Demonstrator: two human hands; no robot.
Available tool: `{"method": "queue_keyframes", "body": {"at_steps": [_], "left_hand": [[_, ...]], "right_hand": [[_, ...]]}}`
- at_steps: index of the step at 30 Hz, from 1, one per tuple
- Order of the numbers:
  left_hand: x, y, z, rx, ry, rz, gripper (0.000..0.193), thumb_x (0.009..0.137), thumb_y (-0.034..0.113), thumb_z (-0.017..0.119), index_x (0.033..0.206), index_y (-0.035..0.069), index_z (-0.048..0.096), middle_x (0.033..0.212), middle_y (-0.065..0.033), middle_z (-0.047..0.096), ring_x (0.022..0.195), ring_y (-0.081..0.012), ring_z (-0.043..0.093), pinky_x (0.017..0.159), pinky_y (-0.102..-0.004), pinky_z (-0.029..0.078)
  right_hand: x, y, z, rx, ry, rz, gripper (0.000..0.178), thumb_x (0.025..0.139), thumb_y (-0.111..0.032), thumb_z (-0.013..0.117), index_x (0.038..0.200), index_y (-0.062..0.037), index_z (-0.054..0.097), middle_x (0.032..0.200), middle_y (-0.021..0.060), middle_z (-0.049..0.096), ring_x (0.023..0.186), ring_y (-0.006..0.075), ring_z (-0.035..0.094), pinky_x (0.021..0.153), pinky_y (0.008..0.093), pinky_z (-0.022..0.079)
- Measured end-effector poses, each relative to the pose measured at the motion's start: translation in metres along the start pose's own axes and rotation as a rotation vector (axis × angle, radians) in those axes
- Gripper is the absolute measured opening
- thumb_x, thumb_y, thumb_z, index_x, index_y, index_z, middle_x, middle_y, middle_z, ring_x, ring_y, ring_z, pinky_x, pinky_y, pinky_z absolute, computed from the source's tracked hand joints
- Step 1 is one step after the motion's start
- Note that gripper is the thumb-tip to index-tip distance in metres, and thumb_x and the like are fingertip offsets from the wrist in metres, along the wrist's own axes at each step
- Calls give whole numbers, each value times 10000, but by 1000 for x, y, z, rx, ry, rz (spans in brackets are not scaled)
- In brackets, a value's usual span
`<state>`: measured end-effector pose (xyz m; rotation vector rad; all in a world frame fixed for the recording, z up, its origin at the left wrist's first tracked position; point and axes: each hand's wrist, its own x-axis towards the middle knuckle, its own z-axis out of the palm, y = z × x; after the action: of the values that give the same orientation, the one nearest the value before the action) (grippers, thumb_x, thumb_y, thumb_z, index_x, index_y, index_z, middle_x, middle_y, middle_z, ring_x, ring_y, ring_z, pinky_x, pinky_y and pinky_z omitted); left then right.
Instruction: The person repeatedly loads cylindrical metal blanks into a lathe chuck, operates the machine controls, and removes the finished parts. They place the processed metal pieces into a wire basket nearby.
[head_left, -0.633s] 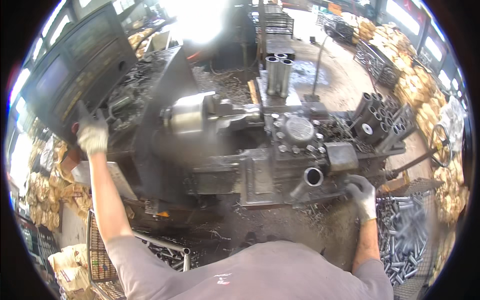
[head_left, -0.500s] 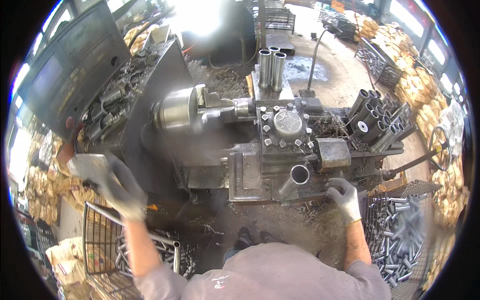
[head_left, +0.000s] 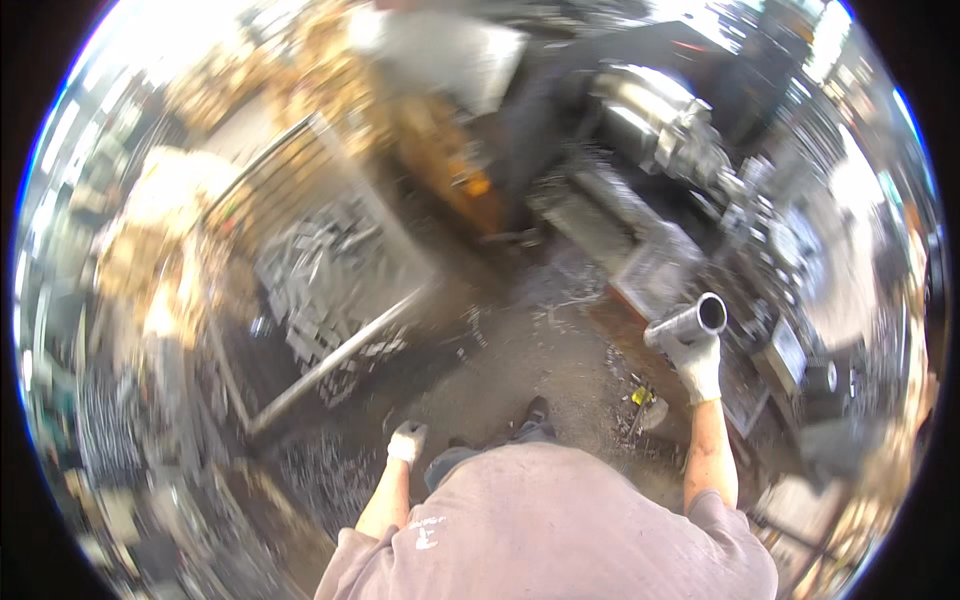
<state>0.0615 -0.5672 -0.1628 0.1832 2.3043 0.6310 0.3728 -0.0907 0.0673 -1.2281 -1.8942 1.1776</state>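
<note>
Steel tube (head_left: 680, 326) at 3 o'clock, clamped in grip of right hand (head_left: 698, 366); left hand (head_left: 407, 441) at 7 o'clock, grip: cannot tell. Hasty swing could knock tube against machine (head_left: 663, 264), 2 o'clock.

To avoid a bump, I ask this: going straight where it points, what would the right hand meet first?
The metal tube, seemingly already touching the right hand. Beyond it, probably the flat machine carriage, though blur and one view leave depth unclear.
</note>
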Motion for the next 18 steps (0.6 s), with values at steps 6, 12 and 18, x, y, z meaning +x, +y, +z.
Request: {"method": "queue_keyframes", "body": {"at_steps": [6, 12, 18], "left_hand": [[-110, -224, 20, -430, 314, -329, 429, 924, 392, 678, 1172, 61, 793, 1137, -193, 794, 1088, -358, 750, 961, -427, 561], [-269, -375, 93, -1549, 860, -900, 323, 1019, 323, 601, 1152, 52, 716, 946, -157, 752, 704, -288, 711, 605, -418, 542], [-402, -362, 231, -2280, 1901, -953, 486, 1039, 503, 467, 1293, 138, 665, 1187, -56, 699, 1049, -260, 652, 966, -519, 496]], "right_hand": [[-71, -91, 230, -250, -681, -328, 318, 813, -299, 862, 1000, -52, 785, 895, 177, 800, 894, 287, 808, 779, 369, 614], [-214, -181, 447, -513, -1371, -971, 501, 828, -393, 814, 1210, -97, 686, 999, 237, 769, 952, 456, 741, 833, 540, 593], [-368, -239, 540, -363, -1760, -1281, 425, 832, -356, 816, 1181, -135, 715, 1019, 191, 779, 971, 429, 747, 823, 498, 599]]}}
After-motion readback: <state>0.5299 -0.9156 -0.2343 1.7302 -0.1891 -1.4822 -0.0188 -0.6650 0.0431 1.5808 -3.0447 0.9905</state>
